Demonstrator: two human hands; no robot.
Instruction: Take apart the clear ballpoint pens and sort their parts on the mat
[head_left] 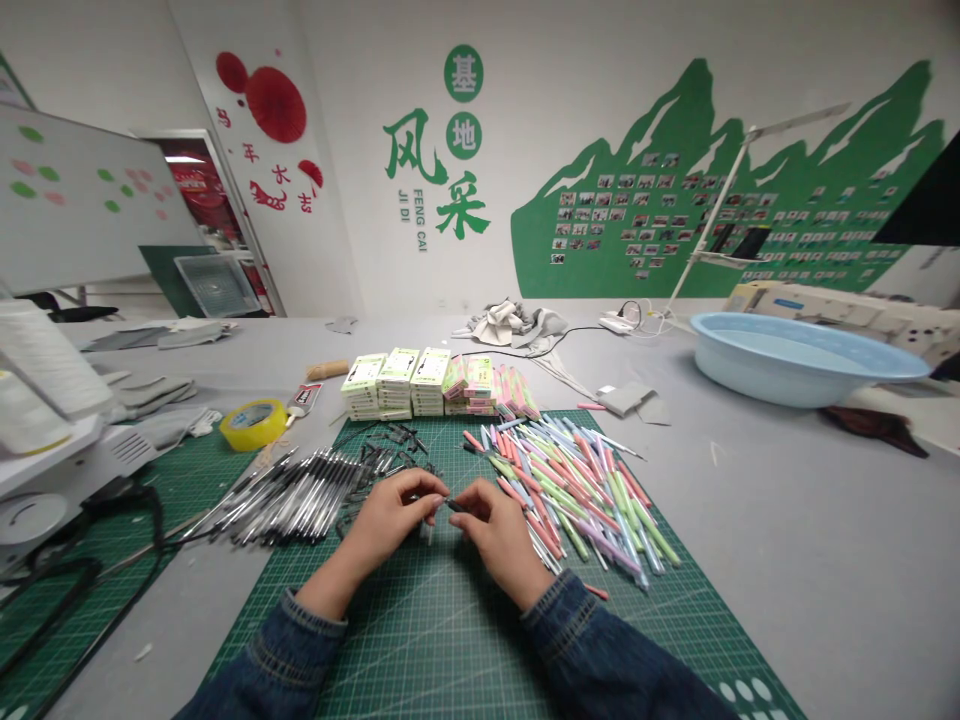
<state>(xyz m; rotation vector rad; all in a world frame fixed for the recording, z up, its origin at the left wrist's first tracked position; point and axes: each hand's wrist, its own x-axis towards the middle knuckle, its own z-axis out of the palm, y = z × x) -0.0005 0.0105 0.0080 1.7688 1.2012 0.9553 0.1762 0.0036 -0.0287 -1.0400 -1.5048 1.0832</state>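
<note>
Both my hands meet over a green cutting mat (450, 620). My left hand (394, 515) and my right hand (495, 530) pinch the two ends of a small dark pen part (452, 505) held between their fingertips. To the left lies a pile of black-and-clear pen refills (300, 490). At the right is a heap of pastel pen barrels (577, 480) in pink, green and blue. Behind them stand stacks of small pen boxes (405, 385).
A yellow tape roll (253, 423) lies at the mat's left. A light blue basin (795, 355) stands at the right rear. A white machine (45, 430) with black cables is at the far left. Cloth pieces (517, 322) and a power strip lie further back.
</note>
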